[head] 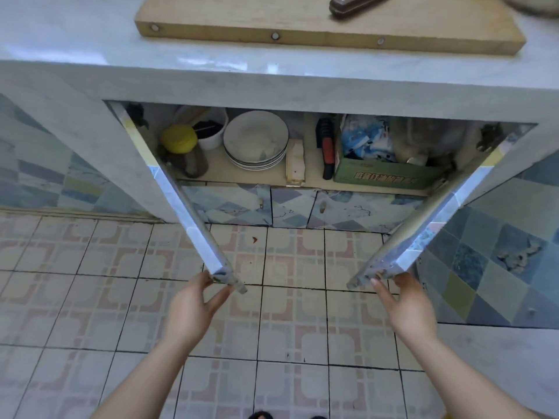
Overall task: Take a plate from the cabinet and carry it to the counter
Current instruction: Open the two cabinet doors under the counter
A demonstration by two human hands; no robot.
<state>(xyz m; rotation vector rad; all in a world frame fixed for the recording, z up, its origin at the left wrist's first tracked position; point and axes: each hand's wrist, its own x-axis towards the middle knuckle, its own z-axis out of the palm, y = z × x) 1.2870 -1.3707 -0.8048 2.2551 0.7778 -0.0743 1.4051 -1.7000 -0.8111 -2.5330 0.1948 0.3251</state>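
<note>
While both cabinet doors stand swung wide toward the camera, each hand sits at the free lower corner of one door. Left hand (pixel 193 303): fingers spread, thumb and fingertips touching the corner of the left door (pixel 181 204), loosely pinching its edge rather than clamped hard. Right hand (pixel 405 306): fingers extended and apart, tips against the underside corner of the right door (pixel 438 219); whether it grips the door firmly cannot be told.

Cabinet (pixel 302 176) interior is exposed, one shelf visible. Stack of plates (pixel 256 140): white, dark-rimmed, several deep, lying tilted toward the viewer at shelf centre-left, untouched, well apart from both hands. Just left of the stack: a white cup (pixel 211 131) holding dark utensils, and in front of that a jar with a yellow lid (pixel 179 138). Just right of the stack: a small pale wooden block (pixel 295 161), then a red-and-black handled tool (pixel 326 149) standing upright. Further right: a green cardboard box (pixel 384 173) holding blue-and-white packets.

Counter (pixel 90 40) above is pale, glossy marble-pattern. On it rests a thick wooden cutting board (pixel 272 16) with a dark-handled knife (pixel 354 6) lying on top. Floor (pixel 90 282) is patterned tile.
</note>
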